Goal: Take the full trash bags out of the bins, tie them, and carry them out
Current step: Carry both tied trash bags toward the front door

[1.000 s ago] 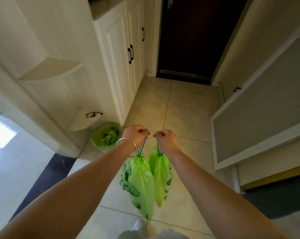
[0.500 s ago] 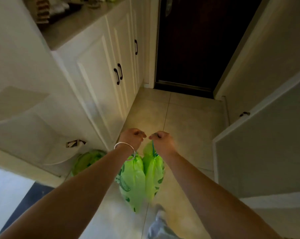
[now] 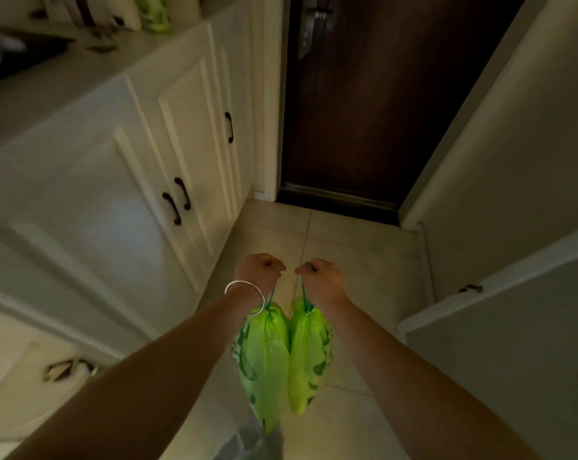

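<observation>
Two bright green trash bags with dark print hang side by side over the tiled floor. The left bag (image 3: 262, 363) dangles from a blue-green drawstring gripped in my left hand (image 3: 259, 272), which wears a silver bangle. The right bag (image 3: 309, 356) hangs from its drawstring in my right hand (image 3: 319, 278). Both fists are closed, knuckles almost touching, held out in front of me. The bags' necks are drawn tight. The two bags touch each other.
A dark brown door (image 3: 373, 94) with a metal lock stands shut straight ahead. White cabinets (image 3: 181, 154) with black handles line the left. A white wall and a grey-panelled door (image 3: 513, 327) close in on the right. Beige floor tiles (image 3: 357, 257) run between.
I have moved forward along the hallway; the dark door is nearer. The green bin by the cabinet has dropped out of view. Both hands keep their hold on the bags.
</observation>
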